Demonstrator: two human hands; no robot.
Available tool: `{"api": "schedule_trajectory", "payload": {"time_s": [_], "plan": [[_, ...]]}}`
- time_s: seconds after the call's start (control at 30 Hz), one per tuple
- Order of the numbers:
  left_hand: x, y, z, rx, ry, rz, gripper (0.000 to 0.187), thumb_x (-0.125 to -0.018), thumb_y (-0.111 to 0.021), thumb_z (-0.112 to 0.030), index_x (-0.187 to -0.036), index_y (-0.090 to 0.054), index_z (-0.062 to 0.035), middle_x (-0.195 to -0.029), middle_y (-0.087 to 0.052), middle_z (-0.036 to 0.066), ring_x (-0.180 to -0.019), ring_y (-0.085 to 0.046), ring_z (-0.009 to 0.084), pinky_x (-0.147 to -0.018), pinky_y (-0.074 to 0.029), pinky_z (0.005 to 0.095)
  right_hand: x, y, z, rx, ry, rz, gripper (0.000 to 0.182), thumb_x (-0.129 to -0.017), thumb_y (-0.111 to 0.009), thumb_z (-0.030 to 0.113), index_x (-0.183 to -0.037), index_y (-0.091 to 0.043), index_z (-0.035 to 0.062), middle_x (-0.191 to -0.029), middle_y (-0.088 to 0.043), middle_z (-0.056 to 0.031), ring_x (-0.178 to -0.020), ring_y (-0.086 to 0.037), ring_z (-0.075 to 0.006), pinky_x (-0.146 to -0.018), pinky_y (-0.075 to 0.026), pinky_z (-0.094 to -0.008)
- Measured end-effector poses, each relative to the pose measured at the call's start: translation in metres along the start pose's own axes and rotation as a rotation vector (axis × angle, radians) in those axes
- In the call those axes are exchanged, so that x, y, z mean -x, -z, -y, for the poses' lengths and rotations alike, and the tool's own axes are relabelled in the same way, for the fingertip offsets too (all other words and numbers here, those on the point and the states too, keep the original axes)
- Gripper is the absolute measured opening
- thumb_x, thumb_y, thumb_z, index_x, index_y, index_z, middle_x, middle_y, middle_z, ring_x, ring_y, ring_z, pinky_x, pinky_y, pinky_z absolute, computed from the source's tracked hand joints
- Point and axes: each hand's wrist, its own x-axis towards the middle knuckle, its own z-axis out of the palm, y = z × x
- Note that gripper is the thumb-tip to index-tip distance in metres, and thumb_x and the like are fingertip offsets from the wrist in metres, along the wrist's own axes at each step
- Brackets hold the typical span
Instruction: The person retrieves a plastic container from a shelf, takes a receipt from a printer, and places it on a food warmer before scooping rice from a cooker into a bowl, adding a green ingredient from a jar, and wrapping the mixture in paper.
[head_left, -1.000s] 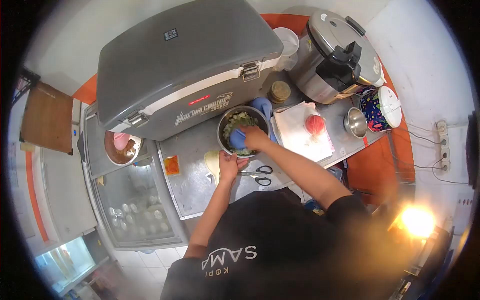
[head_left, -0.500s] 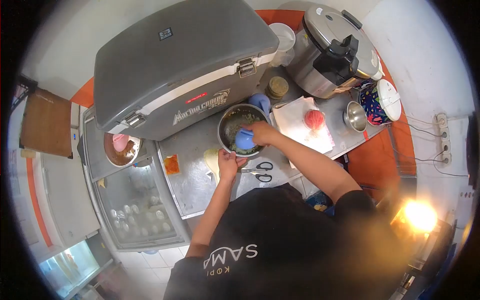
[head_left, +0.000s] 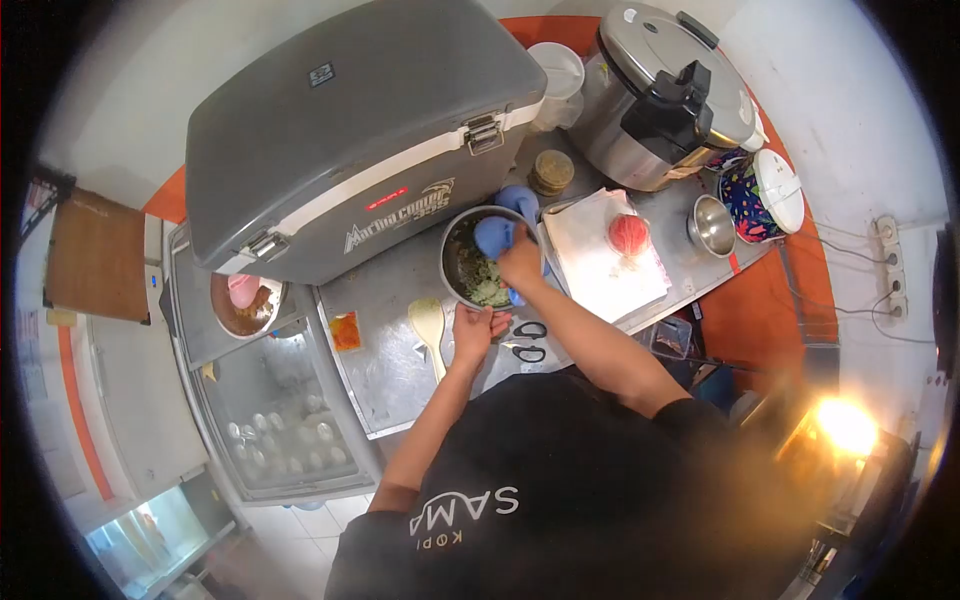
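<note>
A round metal bowl (head_left: pixel 455 252) with a green chopped mix sits on the steel counter in front of the grey cooler. My right hand (head_left: pixel 520 265) is inside it, gripping a blue scoop (head_left: pixel 493 236) whose head is at the bowl's far side. My left hand (head_left: pixel 472 332) clasps the bowl's near rim. A pale wooden spatula (head_left: pixel 428 322) lies on the counter just left of that hand. Black-handled scissors (head_left: pixel 524 341) lie right of it.
A big grey cooler box (head_left: pixel 350 130) fills the back left. A rice cooker (head_left: pixel 665 95), patterned lidded pot (head_left: pixel 760 200), small steel cup (head_left: pixel 712 226), white board with a red ball (head_left: pixel 628 234), brown jar (head_left: pixel 551 172), and a glass-top freezer (head_left: pixel 275 400) surround the counter.
My right hand has moved the blue scoop from the bowl's near side to its far side. The view has shifted a little, and the spatula now shows fully.
</note>
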Motion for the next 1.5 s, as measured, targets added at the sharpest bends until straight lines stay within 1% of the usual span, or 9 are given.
{"api": "schedule_trajectory", "payload": {"time_s": [0.17,0.3,0.4,0.53,0.67,0.77,1.1,1.3,1.5], "plan": [[-0.004,-0.002,-0.001,0.101,-0.009,-0.051,0.021,-0.097,-0.046,0.001,-0.114,-0.035,-0.0016,-0.100,-0.061,0.020,-0.085,-0.070,0.0281,-0.070,-0.060,0.0329,-0.028,-0.039,-0.069,0.409,0.574,0.349,0.072,-0.073,-0.057,0.007,-0.143,-0.042,0.0103,-0.121,-0.059,-0.0272,-0.103,-0.063,-0.0383,-0.086,-0.053,-0.0425],[-0.007,0.007,0.005,0.051,-0.060,-0.084,0.020,-0.096,-0.046,0.004,-0.113,-0.036,-0.0005,-0.100,-0.060,0.018,-0.083,-0.070,0.0271,-0.068,-0.060,0.0316,-0.029,0.044,0.010,0.800,0.324,0.657,0.072,-0.073,-0.058,0.008,-0.143,-0.043,0.0152,-0.112,-0.063,-0.0269,-0.101,-0.063,-0.0405,-0.086,-0.052,-0.0441],[-0.002,0.002,0.001,-0.095,-0.207,-0.048,0.019,-0.095,-0.046,0.005,-0.111,-0.039,0.0006,-0.101,-0.060,0.016,-0.081,-0.070,0.0265,-0.067,-0.060,0.0308,-0.033,0.042,-0.005,0.514,0.407,0.196,0.071,-0.075,-0.059,0.010,-0.144,-0.041,0.0135,-0.106,-0.064,-0.0273,-0.095,-0.065,-0.0412,-0.084,-0.053,-0.0447],[-0.011,0.000,0.007,-0.107,-0.254,-0.046,0.019,-0.094,-0.046,0.006,-0.111,-0.041,0.0004,-0.102,-0.060,0.015,-0.081,-0.070,0.0253,-0.067,-0.060,0.0295,-0.037,-0.008,-0.092,0.424,0.455,0.077,0.071,-0.078,-0.063,0.013,-0.143,-0.038,0.0031,-0.108,-0.063,-0.0298,-0.085,-0.065,-0.0441,-0.075,-0.054,-0.0474],[-0.003,-0.004,0.003,-0.041,-0.199,-0.074,0.020,-0.095,-0.046,0.006,-0.113,-0.040,0.0000,-0.103,-0.060,0.016,-0.083,-0.070,0.0253,-0.067,-0.059,0.0294,-0.006,0.038,-0.027,0.074,0.033,0.390,0.071,-0.077,-0.069,0.017,-0.141,-0.041,0.0016,-0.109,-0.063,-0.0280,-0.080,-0.066,-0.0421,-0.074,-0.053,-0.0471],[0.000,-0.006,0.003,-0.059,-0.198,-0.060,0.021,-0.095,-0.046,0.005,-0.114,-0.039,-0.0003,-0.104,-0.060,0.016,-0.084,-0.070,0.0259,-0.068,-0.059,0.0297,-0.031,0.034,-0.036,0.315,0.477,0.022,0.065,-0.081,-0.067,0.021,-0.139,-0.044,0.0026,-0.103,-0.065,-0.0265,-0.078,-0.066,-0.0413,-0.074,-0.053,-0.0469],[0.001,-0.013,-0.005,0.013,-0.193,-0.031,0.025,-0.096,-0.046,0.004,-0.119,-0.037,-0.0005,-0.106,-0.060,0.016,-0.085,-0.070,0.0261,-0.070,-0.059,0.0304,-0.013,0.032,-0.066,0.259,0.057,0.306,0.024,-0.084,-0.065,0.017,-0.094,-0.062,-0.0047,-0.075,-0.066,-0.0234,-0.062,-0.065,-0.0369,-0.061,-0.054,-0.0454],[-0.004,-0.001,-0.004,-0.059,-0.144,0.022,0.033,-0.095,-0.045,0.003,-0.125,-0.032,0.0001,-0.114,-0.055,0.019,-0.091,-0.068,0.0297,-0.075,-0.058,0.0340,-0.008,0.016,-0.071,-0.510,-0.486,0.502,0.015,-0.092,-0.061,0.012,-0.080,-0.056,0.0036,-0.061,-0.053,-0.0045,-0.045,-0.052,-0.0150,-0.041,-0.045,-0.0314],[-0.007,0.003,-0.006,-0.022,-0.122,0.060,0.032,-0.096,-0.045,0.004,-0.125,-0.032,0.0007,-0.116,-0.055,0.020,-0.092,-0.068,0.0321,-0.078,-0.058,0.0361,-0.006,0.004,-0.038,-0.373,0.066,0.291,0.045,-0.085,-0.066,0.009,-0.129,-0.058,0.0043,-0.079,-0.064,-0.0065,-0.054,-0.057,-0.0138,-0.049,-0.047,-0.0301]]}}
